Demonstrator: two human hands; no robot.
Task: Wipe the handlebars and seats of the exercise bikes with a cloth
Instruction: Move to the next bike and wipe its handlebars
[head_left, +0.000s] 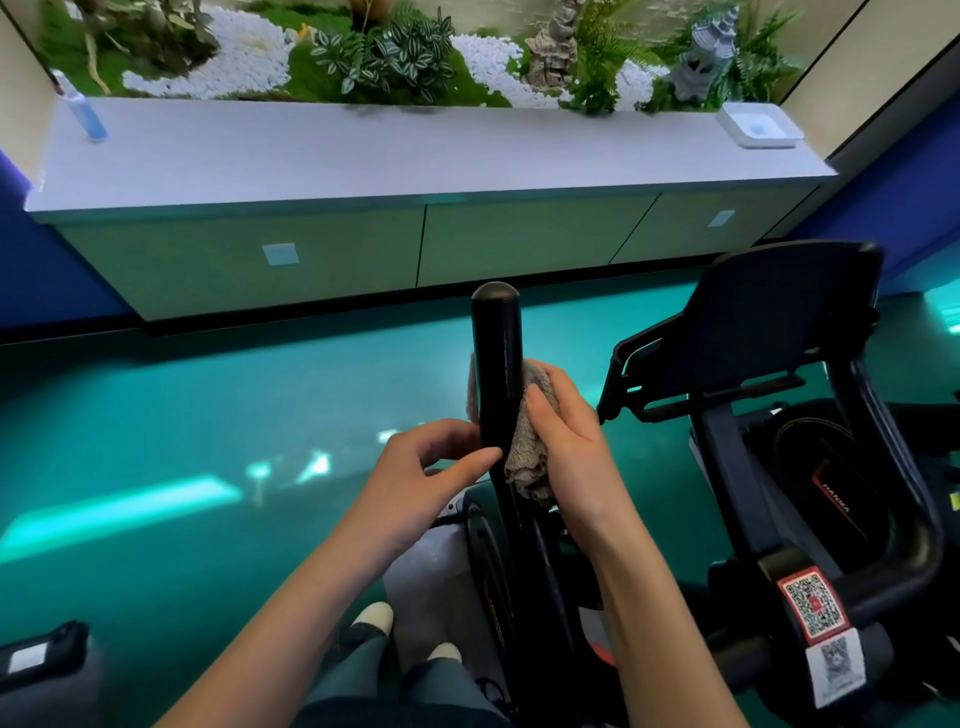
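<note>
Before the fern-filled planter (306, 73), right hand (566, 441) grips cloth (527, 457).

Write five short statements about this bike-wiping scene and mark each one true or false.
1. The right hand holds a grey cloth against the black handlebar. True.
2. The left hand hangs clear of the handlebar. False: its thumb and fingers are on it.
3. A blue bottle stands on the counter. True.
4. The white tray lies on the floor. False: it sits on the counter's right end.
5. The floor is red. False: it is green.
</note>
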